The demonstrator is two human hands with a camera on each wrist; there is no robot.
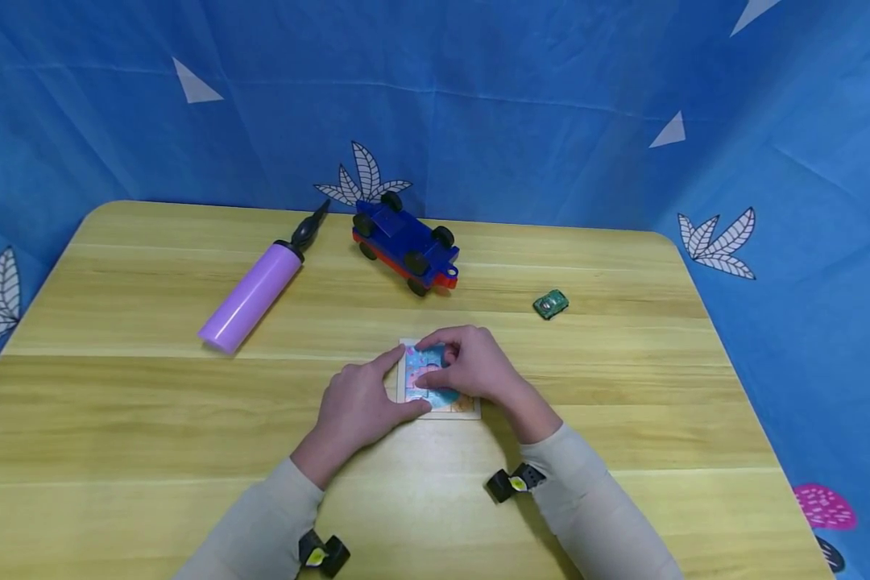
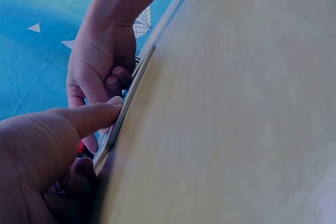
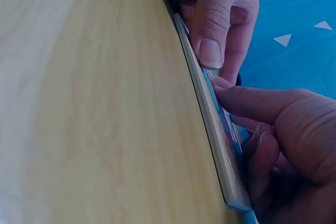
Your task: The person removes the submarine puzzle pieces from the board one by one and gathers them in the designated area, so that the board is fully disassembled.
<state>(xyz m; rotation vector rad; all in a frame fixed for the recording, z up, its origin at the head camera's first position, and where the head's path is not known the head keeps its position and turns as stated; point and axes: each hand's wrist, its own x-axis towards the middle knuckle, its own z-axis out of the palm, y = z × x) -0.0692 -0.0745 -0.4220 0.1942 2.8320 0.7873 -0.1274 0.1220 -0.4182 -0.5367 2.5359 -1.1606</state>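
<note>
A small jigsaw puzzle (image 1: 411,391) with a blue and pink picture in a pale wooden frame lies near the middle of the table. My left hand (image 1: 355,403) grips its left side, thumb on the lower edge and forefinger at the upper left corner. From the right, my right hand (image 1: 478,362) reaches over the picture. Its thumb and forefinger touch the pieces with a gap between their tips, and the other fingers are bent inward; I cannot tell whether they pinch a piece. In the right wrist view, both thumbs meet close together over the puzzle (image 3: 210,124).
A purple hand pump (image 1: 254,298) with a black nozzle lies at the back left. Behind the puzzle, a blue and red toy vehicle (image 1: 402,242) rests with wheels upward. To the right is a small green toy car (image 1: 551,304). A blue printed cloth (image 1: 435,105) hangs behind the table.
</note>
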